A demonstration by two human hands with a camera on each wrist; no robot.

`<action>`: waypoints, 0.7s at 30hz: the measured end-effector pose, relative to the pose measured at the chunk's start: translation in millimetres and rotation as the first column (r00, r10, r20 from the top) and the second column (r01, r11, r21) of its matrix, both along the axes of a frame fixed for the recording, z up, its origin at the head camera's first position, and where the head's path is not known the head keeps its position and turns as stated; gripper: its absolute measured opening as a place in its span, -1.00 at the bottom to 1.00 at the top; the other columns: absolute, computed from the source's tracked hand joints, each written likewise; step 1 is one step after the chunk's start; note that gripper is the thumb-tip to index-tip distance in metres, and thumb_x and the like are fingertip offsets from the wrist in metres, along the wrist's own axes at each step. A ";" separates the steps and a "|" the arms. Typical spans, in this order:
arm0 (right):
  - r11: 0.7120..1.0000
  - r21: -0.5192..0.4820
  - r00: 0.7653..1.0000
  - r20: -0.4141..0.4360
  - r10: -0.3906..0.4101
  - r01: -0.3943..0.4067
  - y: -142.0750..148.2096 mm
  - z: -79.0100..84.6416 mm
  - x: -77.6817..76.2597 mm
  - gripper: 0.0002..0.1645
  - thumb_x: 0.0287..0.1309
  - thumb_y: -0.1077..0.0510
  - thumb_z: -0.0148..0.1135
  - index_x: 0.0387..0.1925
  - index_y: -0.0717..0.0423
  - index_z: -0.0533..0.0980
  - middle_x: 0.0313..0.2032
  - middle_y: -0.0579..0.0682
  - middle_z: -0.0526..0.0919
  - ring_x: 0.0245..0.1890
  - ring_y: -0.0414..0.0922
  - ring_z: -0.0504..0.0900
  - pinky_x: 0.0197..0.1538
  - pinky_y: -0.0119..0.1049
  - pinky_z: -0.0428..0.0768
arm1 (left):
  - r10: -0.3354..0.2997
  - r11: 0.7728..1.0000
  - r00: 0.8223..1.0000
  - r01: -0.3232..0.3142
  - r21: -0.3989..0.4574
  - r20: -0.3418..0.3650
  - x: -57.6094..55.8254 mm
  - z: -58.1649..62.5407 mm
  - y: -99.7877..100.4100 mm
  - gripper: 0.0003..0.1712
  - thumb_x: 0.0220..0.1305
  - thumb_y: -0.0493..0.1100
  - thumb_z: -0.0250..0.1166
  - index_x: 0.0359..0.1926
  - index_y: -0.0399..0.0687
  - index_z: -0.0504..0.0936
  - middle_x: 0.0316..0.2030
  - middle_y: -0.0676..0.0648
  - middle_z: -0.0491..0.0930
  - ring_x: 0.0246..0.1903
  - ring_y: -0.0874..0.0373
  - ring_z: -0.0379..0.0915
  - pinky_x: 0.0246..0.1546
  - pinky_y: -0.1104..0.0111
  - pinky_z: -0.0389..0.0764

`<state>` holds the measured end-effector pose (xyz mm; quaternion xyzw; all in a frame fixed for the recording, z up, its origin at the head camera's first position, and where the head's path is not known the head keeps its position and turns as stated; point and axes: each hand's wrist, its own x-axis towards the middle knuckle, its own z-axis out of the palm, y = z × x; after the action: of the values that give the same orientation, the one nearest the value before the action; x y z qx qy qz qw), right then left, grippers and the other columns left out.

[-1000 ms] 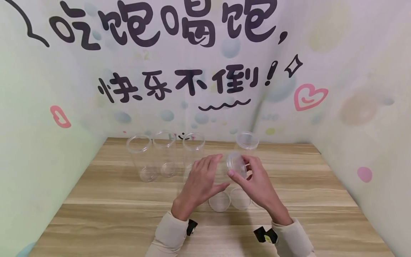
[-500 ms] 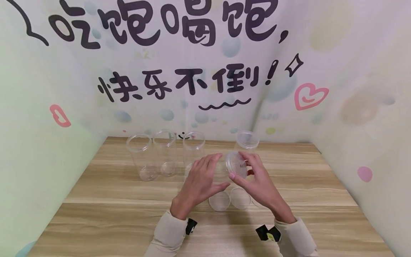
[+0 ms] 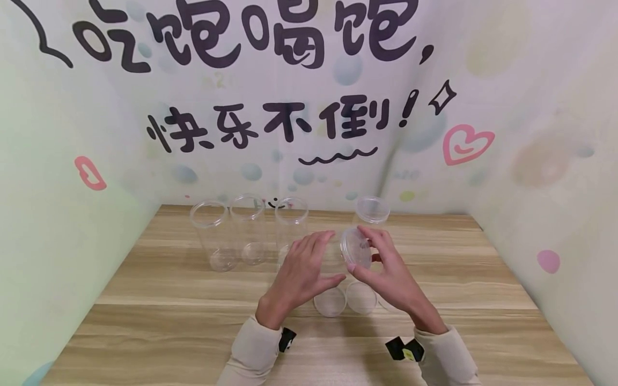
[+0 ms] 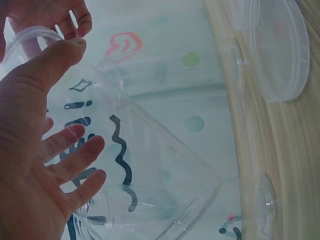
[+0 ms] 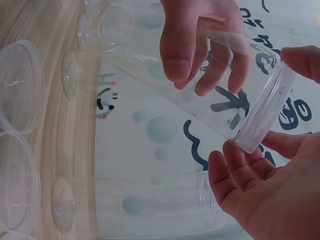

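Observation:
In the head view, a clear plastic jar [image 3: 333,249] is held tilted above the table, its mouth to the right. My left hand [image 3: 300,265] grips the jar's body, and in the left wrist view the fingers [image 4: 82,155] show through its clear wall. A clear round lid [image 3: 356,249] covers the mouth. My right hand [image 3: 388,271] holds this lid by its edge between thumb and fingers, as the right wrist view shows from the side. Below the hands, round lids [image 3: 330,302] lie on the table in a row, one partly hidden by my right wrist.
Three clear jars without lids stand at the back left: one outermost [image 3: 208,236], one beside it [image 3: 248,230] and one [image 3: 292,220] partly behind my left hand. Behind my right hand stands a lidded jar [image 3: 373,210]. A printed cloth wall [image 3: 270,166] borders the wooden table [image 3: 183,332].
My right hand and wrist have shifted slightly to the right and turned a little at the lid. The left hand and the jar have stayed nearly still.

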<state>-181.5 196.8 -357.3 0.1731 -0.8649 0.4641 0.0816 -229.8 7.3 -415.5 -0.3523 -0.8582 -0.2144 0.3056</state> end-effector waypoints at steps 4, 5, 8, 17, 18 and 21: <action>1.000 0.014 1.000 0.006 0.013 -0.013 -0.8 1.9 0.0 -0.16 -0.02 0.16 0.29 0.29 0.06 0.12 0.11 0.13 0.22 0.06 0.05 0.27 -0.08 -0.04 0.38 | 0.005 1.000 1.000 -0.005 -0.003 -0.004 -0.1 -0.3 -0.7 -0.02 -0.18 0.27 0.36 0.20 -0.13 0.23 0.03 -0.05 0.38 0.02 0.07 0.35 -0.03 0.16 0.39; 1.000 0.014 1.000 0.003 0.016 -0.016 1.2 -2.2 -2.5 -0.14 -0.02 0.13 0.29 0.30 0.00 0.11 0.13 0.10 0.21 0.07 0.03 0.27 -0.08 -0.06 0.38 | 0.008 1.000 1.000 -0.008 -0.004 -0.005 -0.1 -0.2 -0.9 -0.02 -0.18 0.27 0.35 0.20 -0.13 0.23 0.03 -0.05 0.39 0.02 0.07 0.35 -0.03 0.16 0.39; 1.000 0.002 1.000 0.006 0.018 -0.019 4.5 -9.0 -6.3 -0.12 0.01 0.05 0.28 0.32 -0.10 0.06 0.18 0.04 0.18 0.11 0.01 0.27 -0.07 -0.08 0.38 | 0.011 1.000 1.000 -0.011 -0.004 -0.002 0.1 0.1 -1.0 -0.02 -0.17 0.27 0.35 0.20 -0.13 0.22 0.03 -0.05 0.38 0.02 0.07 0.35 -0.02 0.15 0.39; 0.990 0.026 0.988 0.061 -0.141 0.140 2.1 -8.0 -6.9 -0.22 0.12 -0.11 0.13 0.28 0.10 0.11 0.04 0.09 0.35 -0.13 -0.01 0.46 -0.22 -0.19 0.46 | 0.040 0.998 0.999 -0.041 -0.054 -0.022 0.7 -2.1 0.8 -0.01 -0.18 0.25 0.37 0.21 -0.13 0.21 0.02 -0.08 0.40 0.01 0.05 0.35 -0.04 0.15 0.38; 0.988 0.038 0.986 0.067 -0.154 0.151 1.9 -8.0 -7.1 -0.23 0.12 -0.12 0.13 0.26 0.11 0.14 0.02 0.09 0.37 -0.17 -0.02 0.48 -0.24 -0.22 0.47 | 0.043 0.997 0.999 -0.045 -0.064 -0.029 0.8 -2.5 1.3 -0.01 -0.17 0.25 0.37 0.21 -0.13 0.20 0.01 -0.08 0.40 0.01 0.04 0.35 -0.03 0.15 0.38; 0.983 0.062 0.979 0.096 -0.179 0.174 1.3 -8.5 -8.0 -0.23 0.09 -0.19 0.12 0.22 0.12 0.19 -0.03 0.10 0.41 -0.25 -0.04 0.50 -0.32 -0.25 0.50 | 0.047 0.996 0.998 -0.050 -0.078 -0.041 1.2 -3.2 2.4 -0.01 -0.17 0.25 0.36 0.21 -0.13 0.20 0.01 -0.09 0.40 0.01 0.04 0.35 -0.02 0.16 0.37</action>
<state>-189.5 198.2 -365.8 0.0740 -0.8918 0.4402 0.0740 -228.6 9.7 -418.7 -0.3475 -0.8681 -0.1658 0.3134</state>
